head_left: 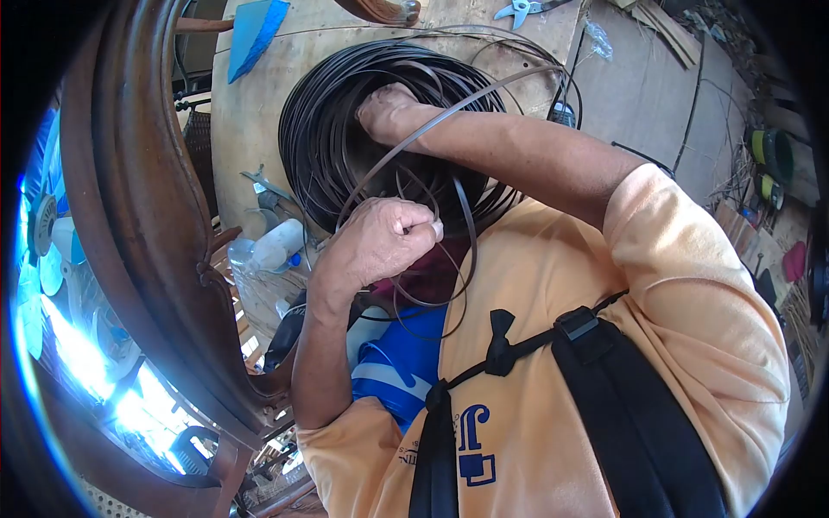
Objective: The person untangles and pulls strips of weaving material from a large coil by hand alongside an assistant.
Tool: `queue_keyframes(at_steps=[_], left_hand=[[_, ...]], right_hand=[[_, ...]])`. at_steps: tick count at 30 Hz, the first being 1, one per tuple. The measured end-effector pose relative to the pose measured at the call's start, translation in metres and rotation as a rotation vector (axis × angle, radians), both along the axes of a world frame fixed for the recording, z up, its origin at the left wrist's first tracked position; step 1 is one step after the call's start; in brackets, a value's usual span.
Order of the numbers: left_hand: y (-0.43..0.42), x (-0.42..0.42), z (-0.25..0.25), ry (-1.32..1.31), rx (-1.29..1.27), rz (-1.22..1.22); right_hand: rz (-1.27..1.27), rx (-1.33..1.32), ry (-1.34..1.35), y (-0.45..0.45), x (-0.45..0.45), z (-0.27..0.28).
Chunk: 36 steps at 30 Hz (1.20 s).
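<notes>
A large coil of thin dark brown strip [311, 129] lies on a wooden board. Reaching across the coil, my right hand [389, 114] is closed inside its hollow; whatever its fingers hold is hidden. My left hand [380, 242] is closed at the near edge of the coil, thumb and fingers pressed together on a brown strip. One loose strip [466, 101] arches over my right forearm and runs down behind my left hand. Thinner loops hang below my left hand, in front of my shirt.
A carved wooden chair frame [142, 173] stands close on the left. On the wooden board [246, 129] are a blue piece [255, 39] and pliers [521, 10]. Plastic bottles [275, 246] stand left of my left hand. Green-banded rolls [768, 151] are at the far right.
</notes>
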<state>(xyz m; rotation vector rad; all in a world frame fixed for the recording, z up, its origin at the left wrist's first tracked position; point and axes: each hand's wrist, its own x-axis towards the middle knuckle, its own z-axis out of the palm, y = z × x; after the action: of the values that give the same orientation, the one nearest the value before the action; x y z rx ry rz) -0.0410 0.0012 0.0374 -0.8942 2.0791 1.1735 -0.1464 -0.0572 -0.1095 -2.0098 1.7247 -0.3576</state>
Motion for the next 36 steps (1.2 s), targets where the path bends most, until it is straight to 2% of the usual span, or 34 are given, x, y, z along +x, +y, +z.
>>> queue_keyframes(at_steps=[4, 5, 6, 8, 9, 10, 11, 13, 14, 15, 16, 17, 18, 19, 20, 21, 22, 23, 25, 28, 30, 33, 34, 36], left_hand=[[-0.005, 0.004, -0.006, 0.06, -0.026, 0.017], [-0.007, 0.007, -0.008, 0.078, 0.002, 0.104], [-0.011, 0.01, -0.009, 0.1, 0.028, 0.194], [-0.022, 0.023, -0.016, 0.196, -0.002, 0.35], [-0.034, 0.025, -0.011, 0.282, -0.019, 0.338], [-0.044, 0.034, -0.017, 0.386, -0.137, 0.322], [-0.055, 0.046, -0.028, 0.491, -0.261, 0.307], [-0.08, 0.074, -0.06, 0.583, -0.118, 0.711], [-0.077, 0.064, -0.05, 0.573, 0.026, 1.022], [-0.073, 0.055, -0.048, 0.546, -0.039, 1.005], [-0.069, 0.046, -0.047, 0.517, -0.102, 0.986], [-0.067, 0.04, -0.048, 0.487, -0.164, 0.964], [-0.066, 0.039, -0.05, 0.508, -0.141, 0.943], [-0.065, 0.036, -0.048, 0.532, -0.063, 0.976], [-0.065, 0.033, -0.044, 0.554, 0.016, 1.008], [-0.063, 0.031, -0.04, 0.572, 0.099, 1.041], [-0.067, 0.033, -0.035, 0.636, 0.224, 1.044], [-0.068, 0.032, -0.031, 0.655, 0.201, 1.042], [-0.07, 0.027, -0.026, 0.695, 0.158, 1.034], [-0.061, 0.015, -0.028, 0.617, -0.06, 0.824], [-0.06, 0.015, -0.041, 0.59, -0.236, 0.61], [-0.054, 0.018, -0.054, 0.3, -0.549, 0.255], [-0.052, 0.024, -0.063, 0.161, -0.585, 0.164], [-0.051, 0.033, -0.074, -0.067, -0.549, -0.28]], right_hand=[[0.295, -0.447, -0.027, 0.001, -0.019, 0.017], [0.337, -0.585, -0.051, 0.006, -0.021, 0.021], [0.466, -0.681, -0.187, 0.013, -0.027, 0.023], [0.334, 0.217, -0.466, 0.045, -0.059, 0.073], [0.291, 0.444, -0.409, 0.049, -0.069, 0.076], [0.282, 0.526, -0.392, 0.071, -0.084, 0.102], [0.263, 0.536, -0.422, 0.083, -0.099, 0.106], [0.226, 0.555, -0.481, 0.107, -0.129, 0.114], [0.3, 0.273, -0.323, 0.111, -0.144, 0.106], [0.205, 0.109, -0.371, 0.11, -0.151, 0.109], [-0.115, 0.271, -0.386, 0.118, -0.163, 0.125], [-0.217, -0.086, -0.383, 0.115, -0.185, 0.083], [-0.371, -0.335, -0.341, 0.113, -0.183, 0.093], [-0.494, -0.41, -0.449, 0.125, -0.187, 0.117], [-0.589, -0.569, -0.35, 0.12, -0.194, 0.112], [-0.833, -0.452, -0.461, 0.122, -0.201, 0.113], [-0.9, -0.596, -0.546, 0.13, -0.199, 0.111], [-0.957, -0.591, -0.676, 0.134, -0.205, 0.113], [-0.985, -0.645, -0.76, 0.14, -0.213, 0.107], [-1.014, -0.564, -0.883, 0.151, -0.221, 0.103], [-1.018, -0.612, -0.901, 0.163, -0.236, 0.081], [-1.006, -0.706, -1.003, 0.174, -0.251, 0.062], [-1.026, -0.724, -1.025, 0.178, -0.256, 0.059], [-1.087, -0.758, -0.993, 0.183, -0.263, 0.056]])
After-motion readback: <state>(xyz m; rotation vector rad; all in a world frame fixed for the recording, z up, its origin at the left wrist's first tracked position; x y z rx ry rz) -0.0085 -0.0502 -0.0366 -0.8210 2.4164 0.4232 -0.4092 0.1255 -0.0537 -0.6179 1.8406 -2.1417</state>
